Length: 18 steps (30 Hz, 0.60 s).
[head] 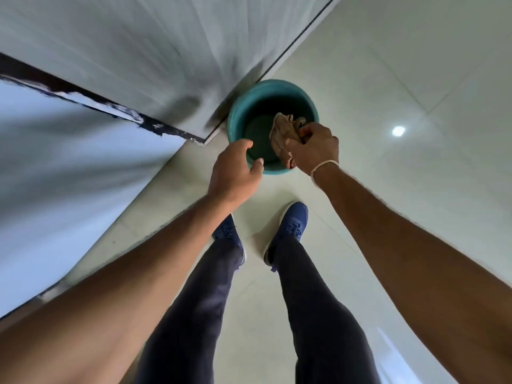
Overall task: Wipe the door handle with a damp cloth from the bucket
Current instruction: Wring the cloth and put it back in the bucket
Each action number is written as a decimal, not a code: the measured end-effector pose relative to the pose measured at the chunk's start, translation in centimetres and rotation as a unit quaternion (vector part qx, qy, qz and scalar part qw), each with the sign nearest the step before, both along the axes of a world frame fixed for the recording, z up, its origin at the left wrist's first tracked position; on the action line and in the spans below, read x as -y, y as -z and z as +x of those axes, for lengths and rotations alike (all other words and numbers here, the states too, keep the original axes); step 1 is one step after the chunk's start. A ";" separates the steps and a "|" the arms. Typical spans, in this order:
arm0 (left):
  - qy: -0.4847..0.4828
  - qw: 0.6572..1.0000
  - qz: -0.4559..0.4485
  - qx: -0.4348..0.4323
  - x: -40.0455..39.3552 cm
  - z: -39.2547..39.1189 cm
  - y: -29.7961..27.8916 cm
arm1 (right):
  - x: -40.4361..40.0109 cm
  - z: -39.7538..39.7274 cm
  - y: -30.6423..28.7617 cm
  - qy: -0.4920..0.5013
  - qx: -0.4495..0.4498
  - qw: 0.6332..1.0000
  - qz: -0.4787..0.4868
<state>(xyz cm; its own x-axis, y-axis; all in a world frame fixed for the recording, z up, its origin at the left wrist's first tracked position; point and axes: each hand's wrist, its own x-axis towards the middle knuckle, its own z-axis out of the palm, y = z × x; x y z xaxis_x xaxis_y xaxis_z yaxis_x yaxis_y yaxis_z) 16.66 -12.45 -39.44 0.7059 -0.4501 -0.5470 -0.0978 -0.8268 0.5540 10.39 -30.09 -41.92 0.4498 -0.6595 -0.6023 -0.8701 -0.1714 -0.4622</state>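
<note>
A teal bucket (273,126) stands on the pale tiled floor (388,79) just above the centre of the frame, its open mouth facing up toward the camera and its far side close against the foot of the grey wall (138,51). The right hand (314,149) is closed around a brownish cloth (281,137), holding it over the right part of the bucket's mouth. The bunched cloth hangs with its long axis running roughly from the upper part of the bucket's opening down toward the near rim, one end poking up past the knuckles and the other trailing below the hand. The left hand (235,170) hovers over the bucket's near left rim, fingers loosely curled and holding nothing. A thin cord bracelet (324,167) circles the right wrist. Lower in the frame, two blue shoes (293,225) stand on the floor.
</note>
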 end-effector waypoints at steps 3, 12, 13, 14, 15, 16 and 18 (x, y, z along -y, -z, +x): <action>0.026 0.999 0.019 0.013 0.5 1.2 5.3 | -0.3 2.5 7.2 -0.011 -0.024 1.000 0.001; 0.084 0.994 0.014 0.070 -0.7 2.2 13.5 | -0.9 7.9 22.5 -0.031 -0.115 0.993 0.015; 0.085 0.994 0.012 0.068 -1.0 2.1 13.9 | -0.8 8.1 23.5 -0.037 -0.120 0.992 0.024; 0.086 0.994 0.011 0.066 -1.3 2.0 14.4 | -0.8 8.3 24.2 -0.037 -0.123 0.991 0.035; 0.084 0.994 0.010 0.066 -1.5 1.9 14.6 | -0.9 8.5 24.6 -0.040 -0.119 0.991 0.043; 0.084 0.994 0.007 0.068 -1.6 1.8 14.9 | -0.9 8.5 24.8 -0.054 -0.115 0.991 0.045; 0.083 0.994 0.003 0.071 -1.6 1.7 15.1 | -0.6 8.2 25.0 -0.107 -0.121 0.986 0.045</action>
<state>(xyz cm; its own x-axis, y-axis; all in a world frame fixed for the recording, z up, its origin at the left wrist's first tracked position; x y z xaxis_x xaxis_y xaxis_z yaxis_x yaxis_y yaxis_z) 18.33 -10.84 -54.53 0.6928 -0.5643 -0.4490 -0.3106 -0.7955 0.5204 18.58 -29.48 -66.91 0.4090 -0.5044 -0.7605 -0.9051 -0.3302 -0.2678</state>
